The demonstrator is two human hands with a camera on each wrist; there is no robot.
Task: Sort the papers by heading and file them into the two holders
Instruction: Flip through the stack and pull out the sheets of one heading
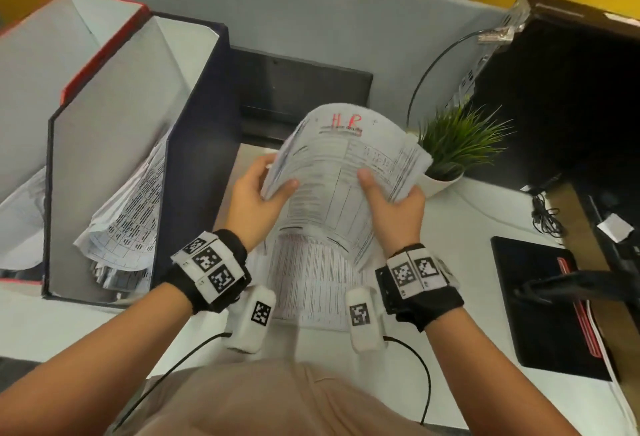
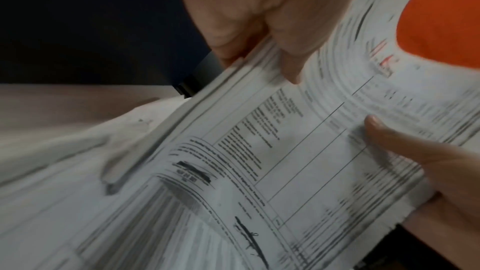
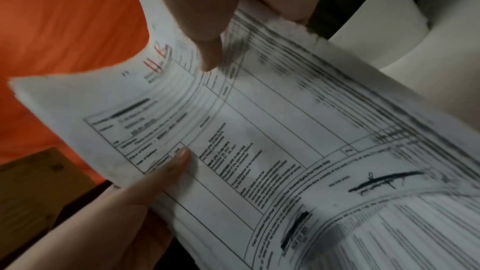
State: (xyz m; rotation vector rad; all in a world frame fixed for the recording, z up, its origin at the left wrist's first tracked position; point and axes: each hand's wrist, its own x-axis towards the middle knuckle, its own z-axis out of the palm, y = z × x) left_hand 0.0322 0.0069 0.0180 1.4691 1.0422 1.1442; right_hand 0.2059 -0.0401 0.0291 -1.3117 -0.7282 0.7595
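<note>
both hands hold the papers (image 1: 341, 172) above the bench (image 1: 467, 227), left hand (image 1: 258, 193) and right hand (image 1: 394, 203) pinching the side edges, thumbs on top. thin, floppy sheets, probably slippery; grip both edges. dark holder (image 1: 194, 123) stands left.

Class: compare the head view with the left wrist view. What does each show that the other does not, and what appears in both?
Only the head view shows the two holders, the red-edged holder and the dark holder, and the potted plant. Only the left wrist view shows the stack's layered edge under the left hand's fingers. Both show the left hand and right hand holding the paper stack with its red handwritten heading.
</note>
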